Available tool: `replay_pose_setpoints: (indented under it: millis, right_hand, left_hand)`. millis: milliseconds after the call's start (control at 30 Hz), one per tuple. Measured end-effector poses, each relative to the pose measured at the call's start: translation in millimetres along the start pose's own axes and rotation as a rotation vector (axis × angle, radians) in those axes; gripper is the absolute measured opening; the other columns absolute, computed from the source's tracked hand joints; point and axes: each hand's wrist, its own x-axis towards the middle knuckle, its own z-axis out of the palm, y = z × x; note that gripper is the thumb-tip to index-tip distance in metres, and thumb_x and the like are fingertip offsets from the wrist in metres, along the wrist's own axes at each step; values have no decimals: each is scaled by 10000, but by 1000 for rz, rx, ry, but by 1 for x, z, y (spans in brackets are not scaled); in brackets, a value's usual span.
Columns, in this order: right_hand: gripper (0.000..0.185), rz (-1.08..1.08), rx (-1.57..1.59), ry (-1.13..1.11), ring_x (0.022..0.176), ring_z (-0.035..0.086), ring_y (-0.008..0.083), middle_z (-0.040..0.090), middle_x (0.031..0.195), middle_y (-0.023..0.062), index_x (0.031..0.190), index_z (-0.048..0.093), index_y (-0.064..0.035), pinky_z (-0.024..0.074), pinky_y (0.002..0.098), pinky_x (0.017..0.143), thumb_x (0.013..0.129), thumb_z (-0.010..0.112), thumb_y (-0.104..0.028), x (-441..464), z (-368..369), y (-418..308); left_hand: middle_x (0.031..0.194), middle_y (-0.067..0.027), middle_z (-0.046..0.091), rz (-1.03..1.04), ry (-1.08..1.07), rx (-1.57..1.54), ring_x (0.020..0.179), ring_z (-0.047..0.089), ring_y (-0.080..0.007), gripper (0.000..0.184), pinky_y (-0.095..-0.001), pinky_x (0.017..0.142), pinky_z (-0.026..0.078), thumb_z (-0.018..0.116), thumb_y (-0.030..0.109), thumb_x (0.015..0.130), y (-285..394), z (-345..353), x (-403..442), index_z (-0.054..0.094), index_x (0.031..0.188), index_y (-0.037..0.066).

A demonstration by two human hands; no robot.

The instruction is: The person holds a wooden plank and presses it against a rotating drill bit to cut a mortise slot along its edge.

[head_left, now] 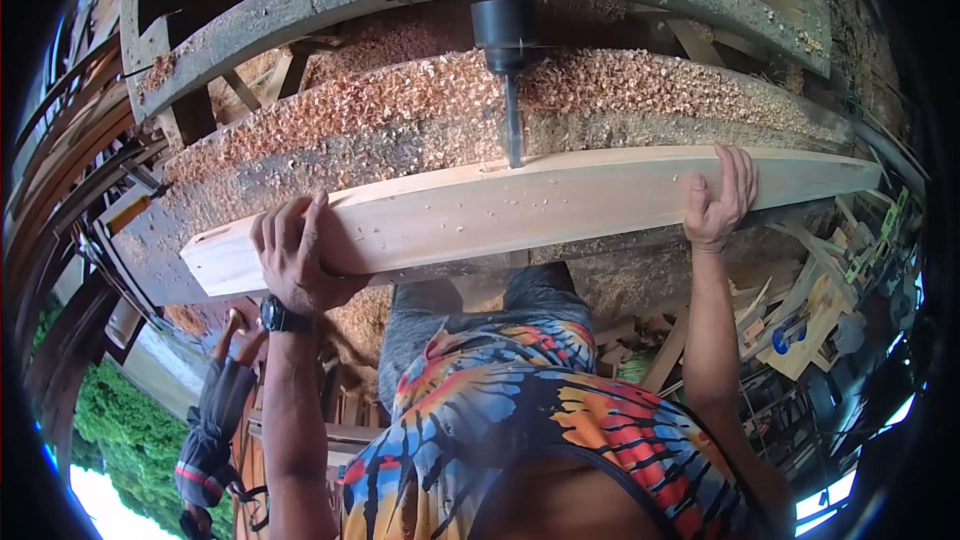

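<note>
A long, pale wooden board [590,202] lies across the work table in front of me. My left hand [300,252], with a watch on its wrist, grips the board near its left end, fingers over the far edge. Toward the board's right end, my right hand [722,198] clasps it the same way, thumb on the near face. Between my hands, a drill bit [514,125] in a dark chuck [503,28] comes down at the board's far edge, beside a small cut. Whether the bit is inside the wood I cannot tell.
Wood shavings [400,100] cover the table [215,190] behind the board. A wooden frame beam [260,25] runs along the back. Offcuts [820,310] are piled at the right, and stacked timber [70,170] stands at the left. Another person [220,420] is at the lower left.
</note>
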Motion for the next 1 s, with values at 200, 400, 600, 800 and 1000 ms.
replay_pose_setpoints:
  millis: [200,400,600,800,1000]
  right_hand:
    - [608,0,-14,36,1291,577,382,664,1289,178,1293,666,-11,300,541,1189,956,568,-507,14,5,-1]
    - [567,3,-8,76,1284,587,378,675,1291,180,1271,688,-24,321,526,1175,953,595,-484,32,11,0]
    - [555,-7,2,79,1295,584,373,673,1306,180,1289,681,-34,323,530,1175,954,616,-472,32,12,5]
    - [594,-16,9,33,1296,582,373,665,1305,166,1287,676,-21,302,551,1188,954,592,-507,-14,-2,4]
    - [618,-10,-5,12,1291,584,373,664,1299,169,1291,667,-11,290,549,1198,954,577,-521,-10,-3,4]
  left_hand:
    - [1314,-165,621,45,18,-3,1184,581,-385,1177,-549,1058,400,970,347,413,-11,-6,26,560,1486,91]
    - [1314,-146,618,101,26,41,1200,589,-360,1166,-555,1057,397,982,394,458,-27,-16,60,541,1498,105]
    - [1270,-172,628,87,64,32,1155,579,-391,1197,-544,1047,419,982,401,428,-20,-10,52,554,1499,82]
    - [1285,-183,618,15,25,24,1169,597,-381,1088,-567,1054,394,937,416,497,12,5,-15,572,1466,80]
    - [1291,-172,619,10,9,10,1168,595,-372,1081,-558,1047,398,935,417,500,8,5,-11,575,1463,82]
